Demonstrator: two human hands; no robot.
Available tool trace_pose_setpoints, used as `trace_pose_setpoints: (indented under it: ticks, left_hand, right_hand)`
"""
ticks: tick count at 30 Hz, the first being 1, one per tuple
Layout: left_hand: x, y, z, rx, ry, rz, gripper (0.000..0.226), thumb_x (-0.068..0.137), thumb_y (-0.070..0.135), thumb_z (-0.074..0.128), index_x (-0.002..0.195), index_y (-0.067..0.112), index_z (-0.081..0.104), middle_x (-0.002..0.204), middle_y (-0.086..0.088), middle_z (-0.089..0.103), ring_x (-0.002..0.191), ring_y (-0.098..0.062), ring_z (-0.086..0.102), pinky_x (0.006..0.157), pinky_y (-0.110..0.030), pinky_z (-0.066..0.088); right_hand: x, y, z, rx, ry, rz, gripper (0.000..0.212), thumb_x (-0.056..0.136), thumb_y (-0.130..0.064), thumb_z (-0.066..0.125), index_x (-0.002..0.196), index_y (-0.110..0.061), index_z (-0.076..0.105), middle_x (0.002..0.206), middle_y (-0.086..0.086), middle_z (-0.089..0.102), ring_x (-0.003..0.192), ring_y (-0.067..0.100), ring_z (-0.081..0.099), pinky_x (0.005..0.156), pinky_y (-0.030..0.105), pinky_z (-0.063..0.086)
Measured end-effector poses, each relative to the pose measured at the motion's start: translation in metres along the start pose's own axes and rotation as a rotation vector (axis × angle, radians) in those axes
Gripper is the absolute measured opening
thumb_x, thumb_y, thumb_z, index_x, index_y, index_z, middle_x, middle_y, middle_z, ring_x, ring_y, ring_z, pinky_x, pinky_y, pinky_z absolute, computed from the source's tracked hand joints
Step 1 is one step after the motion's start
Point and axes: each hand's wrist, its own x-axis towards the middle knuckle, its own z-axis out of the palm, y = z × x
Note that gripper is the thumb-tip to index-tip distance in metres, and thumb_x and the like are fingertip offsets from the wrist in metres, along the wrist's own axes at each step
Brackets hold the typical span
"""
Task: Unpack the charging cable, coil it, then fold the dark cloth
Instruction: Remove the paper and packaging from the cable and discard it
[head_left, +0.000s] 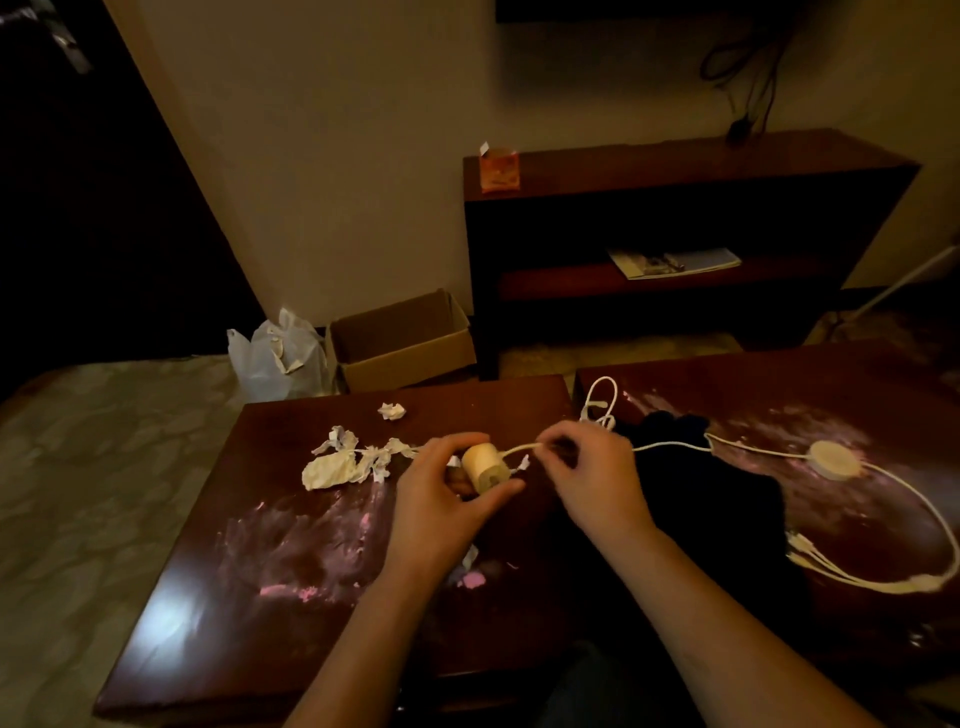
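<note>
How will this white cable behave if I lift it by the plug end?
Probably floppy: the cable lies in loose curves across the dark cloth and table. The round puck midway will likely drag and swing. The cylindrical plug in your left hand could roll if laid sideways.

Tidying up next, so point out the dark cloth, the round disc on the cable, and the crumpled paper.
dark cloth (727, 499): head view, middle of the fabric.
round disc (836, 459): head view, centre of its top face.
crumpled paper (332, 470): head view, the largest scrap.
</note>
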Motion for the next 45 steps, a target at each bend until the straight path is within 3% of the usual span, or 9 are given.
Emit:
trace_pose_setpoints:
  ticks: [3,7,17,22,29,32,36,39,45]
  left_hand:
    - [0.014,0.015,0.029,-0.024,-0.143,-0.029,0.061,0.074,0.021,0.089,0.127,0.032,0.060,0.126,0.010,0.060,0.094,-0.007,0.069,0.077,-0.025,0.061]
    - [0.023,0.035,0.089,-0.051,-0.265,-0.072,0.065,0.073,0.013,0.090,0.129,0.025,0.059,0.119,0.002,0.063,0.082,-0.005,0.071,0.072,-0.019,0.060]
    - [0.030,0.062,0.185,-0.116,-0.490,-0.099,0.042,0.084,0.017,0.083,0.123,0.022,0.069,0.114,0.007,0.070,0.088,-0.003,0.073,0.085,-0.024,0.060]
    - [0.015,0.068,0.204,-0.103,-0.544,-0.087,0.039,0.084,0.023,0.083,0.120,0.025,0.070,0.111,0.010,0.070,0.091,-0.001,0.071,0.085,-0.021,0.059]
    - [0.022,0.021,0.120,0.258,-0.165,-0.080,0.028,0.094,0.025,0.069,0.121,0.034,0.067,0.117,0.017,0.063,0.101,0.003,0.059,0.085,-0.015,0.047]
    - [0.018,-0.014,0.069,0.535,-0.084,-0.242,0.049,0.093,0.040,0.068,0.137,0.024,0.055,0.138,-0.001,0.047,0.126,-0.019,0.048,0.100,-0.030,0.046]
    - [0.007,-0.033,0.027,0.571,-0.166,-0.440,0.067,0.087,0.038,0.076,0.143,0.017,0.046,0.146,-0.006,0.040,0.128,-0.024,0.051,0.107,-0.035,0.045]
    - [0.001,-0.038,0.004,0.543,-0.188,-0.420,0.035,0.088,0.027,0.077,0.119,0.026,0.061,0.127,0.004,0.059,0.098,-0.003,0.059,0.091,-0.018,0.049]
    - [0.000,-0.046,-0.021,0.449,-0.081,-0.346,0.017,0.089,0.010,0.073,0.097,0.024,0.073,0.083,0.021,0.063,0.075,0.010,0.059,0.068,-0.002,0.047]
  right_hand:
    - [0.011,0.009,-0.030,-0.009,0.212,0.052,0.009,0.088,-0.017,0.077,0.094,-0.022,0.073,0.095,-0.007,0.063,0.085,0.005,0.055,0.071,0.008,0.036]
    - [0.018,0.040,-0.068,-0.132,0.207,0.197,0.021,0.089,-0.002,0.069,0.083,-0.021,0.069,0.098,0.000,0.056,0.086,0.016,0.053,0.075,0.020,0.036]
    - [0.015,0.107,-0.122,-0.341,-0.229,0.540,0.039,0.085,0.006,0.063,0.115,-0.015,0.074,0.122,0.012,0.068,0.105,0.028,0.066,0.083,0.037,0.056]
    - [0.000,0.109,-0.157,-0.122,0.010,0.574,0.041,0.085,0.018,0.051,0.100,-0.014,0.074,0.110,0.002,0.071,0.104,0.020,0.064,0.079,0.030,0.052]
    - [-0.010,0.069,-0.110,-0.148,-0.011,0.261,0.039,0.089,0.003,0.056,0.099,-0.029,0.077,0.095,-0.007,0.072,0.060,0.004,0.060,0.053,0.010,0.043]
    - [-0.010,0.051,-0.062,-0.119,-0.229,0.104,0.032,0.093,-0.014,0.062,0.117,-0.034,0.071,0.115,-0.007,0.069,0.096,0.009,0.066,0.084,0.024,0.056]
    - [-0.003,0.036,-0.003,-0.156,-0.608,0.008,0.069,0.095,-0.027,0.067,0.154,-0.039,0.034,0.165,-0.010,0.022,0.153,0.025,0.014,0.123,0.048,0.023]
    - [0.001,0.017,0.029,-0.125,-0.710,-0.043,0.088,0.092,-0.033,0.071,0.159,-0.042,0.014,0.169,-0.012,0.004,0.155,0.027,-0.004,0.123,0.054,0.014]
    - [-0.005,0.002,0.066,-0.114,-0.777,-0.204,0.089,0.082,-0.042,0.079,0.156,-0.034,0.030,0.152,-0.014,0.034,0.135,0.012,0.026,0.116,0.039,0.032]
